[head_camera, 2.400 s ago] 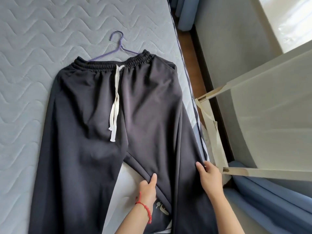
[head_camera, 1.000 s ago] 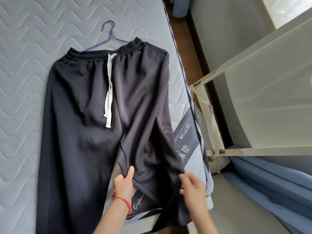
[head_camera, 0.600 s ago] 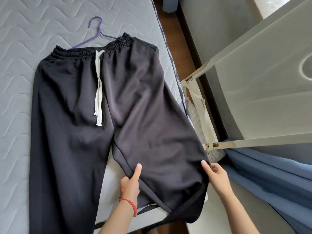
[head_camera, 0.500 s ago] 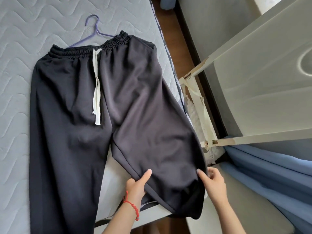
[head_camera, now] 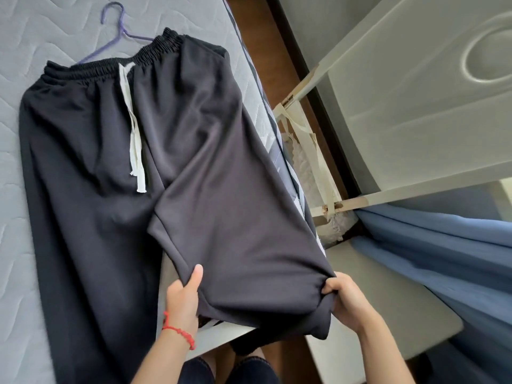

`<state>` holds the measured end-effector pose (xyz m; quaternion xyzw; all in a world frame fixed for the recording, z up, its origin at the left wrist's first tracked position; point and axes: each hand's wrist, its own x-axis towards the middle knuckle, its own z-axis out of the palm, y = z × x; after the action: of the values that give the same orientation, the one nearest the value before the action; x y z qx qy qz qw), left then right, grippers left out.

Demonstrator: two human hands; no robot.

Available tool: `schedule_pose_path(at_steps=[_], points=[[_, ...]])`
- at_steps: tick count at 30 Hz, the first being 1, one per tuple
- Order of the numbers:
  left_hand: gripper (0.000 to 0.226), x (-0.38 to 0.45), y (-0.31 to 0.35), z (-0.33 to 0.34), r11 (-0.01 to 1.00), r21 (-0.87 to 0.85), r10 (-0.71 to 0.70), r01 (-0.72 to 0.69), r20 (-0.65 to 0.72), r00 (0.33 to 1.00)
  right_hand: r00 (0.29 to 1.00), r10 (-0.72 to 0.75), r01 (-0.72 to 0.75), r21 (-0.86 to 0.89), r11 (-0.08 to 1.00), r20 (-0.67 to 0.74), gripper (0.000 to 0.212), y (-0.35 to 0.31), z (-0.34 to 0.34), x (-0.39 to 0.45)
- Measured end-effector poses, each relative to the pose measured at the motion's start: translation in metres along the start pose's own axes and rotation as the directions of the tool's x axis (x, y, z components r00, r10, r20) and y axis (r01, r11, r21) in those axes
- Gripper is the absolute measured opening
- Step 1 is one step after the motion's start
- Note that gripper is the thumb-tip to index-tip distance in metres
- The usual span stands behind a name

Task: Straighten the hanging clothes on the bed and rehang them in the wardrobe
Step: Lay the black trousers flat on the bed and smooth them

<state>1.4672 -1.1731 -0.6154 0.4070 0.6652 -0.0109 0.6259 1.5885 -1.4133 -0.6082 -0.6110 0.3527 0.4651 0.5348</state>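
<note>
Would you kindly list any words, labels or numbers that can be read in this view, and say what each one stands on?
None can be read.
A dark label on the side of the mattress, beside the black trousers, is mostly covered; any print on it is too small and blurred to read.
The trousers, the white drawstring, the purple hanger and the white wardrobe door show no text.
</note>
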Motion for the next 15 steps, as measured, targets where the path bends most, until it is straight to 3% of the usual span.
schedule_pose_path(at_steps=[3,6,10,12,15], points=[[0.016,0.000,0.002,-0.002,0.997,-0.049,-0.051,0.053,0.029,0.998,0.995,0.033,-0.059,-0.303,0.951,-0.090,0.020,-0.003,0.002,0.014],[0.016,-0.001,0.003,0.004,0.981,-0.117,-0.146,0.155,0.083,0.986,0.963,-0.122,-0.016,-0.503,0.864,-0.242,0.013,-0.002,0.008,0.023],[0.013,0.013,0.014,0.008,0.985,-0.163,-0.046,0.062,0.100,0.994,0.822,-0.389,0.006,-0.677,0.736,-0.416,0.018,-0.007,0.027,0.008],[0.020,0.023,0.027,0.011,0.989,-0.151,0.007,-0.001,0.037,0.999,0.754,-0.529,0.142,-0.689,0.710,-0.389,0.022,-0.015,0.041,0.006],[0.035,0.040,0.049,0.017,0.995,-0.017,0.092,-0.095,-0.126,0.988,0.777,-0.572,0.229,-0.727,0.648,-0.265,0.027,-0.025,0.057,0.020]])
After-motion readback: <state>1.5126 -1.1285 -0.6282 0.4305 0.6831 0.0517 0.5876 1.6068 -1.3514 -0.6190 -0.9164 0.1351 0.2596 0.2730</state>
